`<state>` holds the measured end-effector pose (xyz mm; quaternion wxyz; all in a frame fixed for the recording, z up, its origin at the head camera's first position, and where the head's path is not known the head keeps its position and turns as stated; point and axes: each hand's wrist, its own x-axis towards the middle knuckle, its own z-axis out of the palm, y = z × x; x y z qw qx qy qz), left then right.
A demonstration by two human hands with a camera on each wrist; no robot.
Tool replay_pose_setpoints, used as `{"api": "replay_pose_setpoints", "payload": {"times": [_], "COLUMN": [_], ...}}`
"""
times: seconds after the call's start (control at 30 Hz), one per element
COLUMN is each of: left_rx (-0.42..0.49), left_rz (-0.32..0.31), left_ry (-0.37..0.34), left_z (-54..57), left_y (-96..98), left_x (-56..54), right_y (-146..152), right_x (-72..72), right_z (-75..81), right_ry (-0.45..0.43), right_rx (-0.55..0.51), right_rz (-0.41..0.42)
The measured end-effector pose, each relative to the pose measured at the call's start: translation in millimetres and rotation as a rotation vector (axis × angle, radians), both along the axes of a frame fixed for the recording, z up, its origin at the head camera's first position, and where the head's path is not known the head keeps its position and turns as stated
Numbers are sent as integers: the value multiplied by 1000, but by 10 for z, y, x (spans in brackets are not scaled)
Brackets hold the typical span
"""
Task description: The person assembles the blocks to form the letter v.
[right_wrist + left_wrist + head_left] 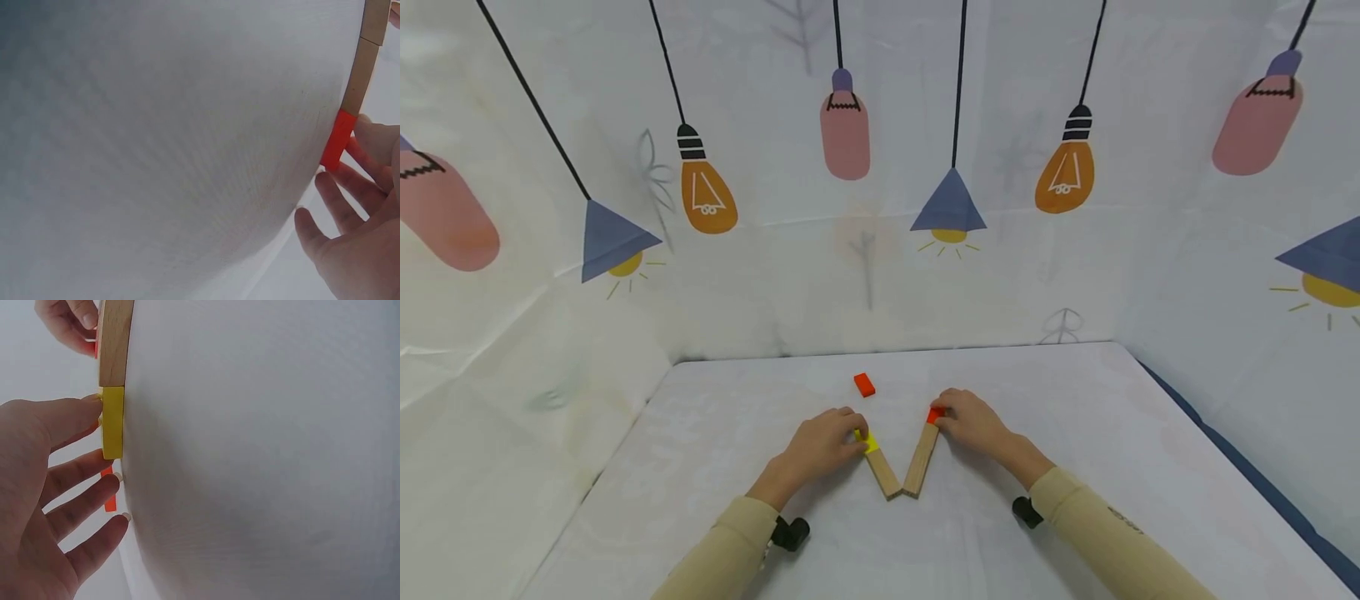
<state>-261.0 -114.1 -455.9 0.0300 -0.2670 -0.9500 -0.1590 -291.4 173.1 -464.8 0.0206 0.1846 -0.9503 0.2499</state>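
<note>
Two plain wooden blocks, one on the left [884, 474] and one on the right [921, 462], lie flat in a V, their near ends meeting. A yellow block [112, 423] continues the left arm of the V, end to end with the wood. My left hand [822, 443] holds this yellow block between thumb and fingers, its outer fingers spread past it. At the far end of the right wooden block sits a red block [339, 139], pinched by my right hand [976, 422] and partly covered by its fingers. Another red block [865, 385] lies loose beyond the V.
The blocks lie on a white-covered table [737, 392]. Behind it hangs a white cloth [760, 275] printed with lamps, with more cloth along both sides. Dark wrist devices, left [791, 533] and right [1027, 512], stick out under the sleeves.
</note>
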Motion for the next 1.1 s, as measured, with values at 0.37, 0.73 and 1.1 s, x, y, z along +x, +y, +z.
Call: {"api": "replay_pose_setpoints", "payload": {"times": [0.37,0.73,1.1], "left_rx": [32,67,83], "left_rz": [53,115,174], "left_ry": [-18,-55,-23], "left_z": [-67,-56,-79], "left_y": [-49,-126,-142], "left_x": [-86,-185,-328], "right_y": [1,-5,9], "right_x": [5,11,3], "right_z": [-12,3,-3], "right_ry": [13,6,10], "right_rx": [-1,-12,-13], "right_rz": [6,7,17]}}
